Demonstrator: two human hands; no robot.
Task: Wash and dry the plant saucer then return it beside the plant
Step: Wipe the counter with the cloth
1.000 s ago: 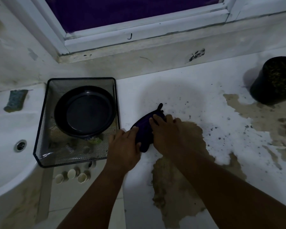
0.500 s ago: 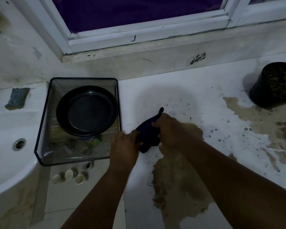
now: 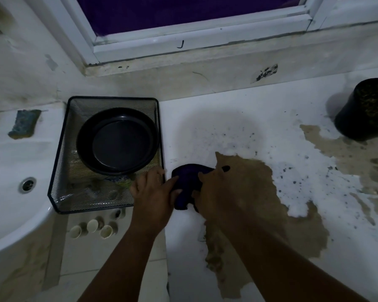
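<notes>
- Three small pale cups [image 3: 92, 228] lie on the floor below the basket.
- Two hands: the left hand [image 3: 153, 192] and right hand [image 3: 218, 190] each grip one dark cloth [image 3: 187, 184] bunched on the counter [image 3: 249, 118], fingers curled into it.
- One wire mesh basket [image 3: 59, 184] sits left of the hands, beside the sink [image 3: 13, 162].
- One black saucer [image 3: 118, 140] lies in that basket, beyond and left of the left hand, not touched.
- One sponge [image 3: 25, 124] lies on the sink's rim.
- One potted plant [image 3: 367, 110] stands far right.
</notes>
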